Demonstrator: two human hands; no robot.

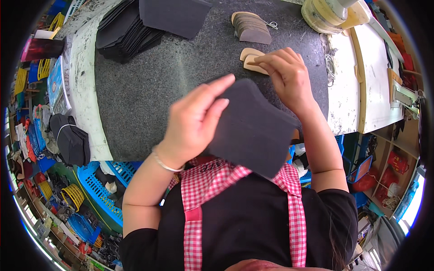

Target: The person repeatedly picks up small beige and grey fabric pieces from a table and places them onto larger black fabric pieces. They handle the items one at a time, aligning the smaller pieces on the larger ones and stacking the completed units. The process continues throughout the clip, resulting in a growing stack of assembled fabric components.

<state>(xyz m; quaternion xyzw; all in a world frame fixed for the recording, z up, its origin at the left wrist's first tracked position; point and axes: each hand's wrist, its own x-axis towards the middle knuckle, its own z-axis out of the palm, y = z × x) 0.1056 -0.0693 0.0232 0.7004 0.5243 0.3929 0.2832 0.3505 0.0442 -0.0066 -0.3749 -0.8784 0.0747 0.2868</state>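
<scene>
A black flat cut piece point(255, 128) with a curved upper edge lies at the table's near edge, partly over my apron. My left hand point(192, 119) is at its left side, fingers stretched out and thumb apart; the fingertips reach its upper left edge. I cannot tell whether they press on it. Beyond the piece, my right hand point(287, 74) is closed in a pinch at two small beige curved pieces point(254, 65) that overlap on the table. Its fingertips meet the top of the nearer one. Farther back stands a row of similar curved pieces point(253, 29), grey-brown faced, with a string beside it.
Stacks of black cut pieces point(122, 34) lie at the far left of the dark work mat point(140, 99). A taped round container point(323, 16) stands at the far right. A banded black bundle point(70, 140) sits at the left edge. Blue baskets point(97, 187) are below the table.
</scene>
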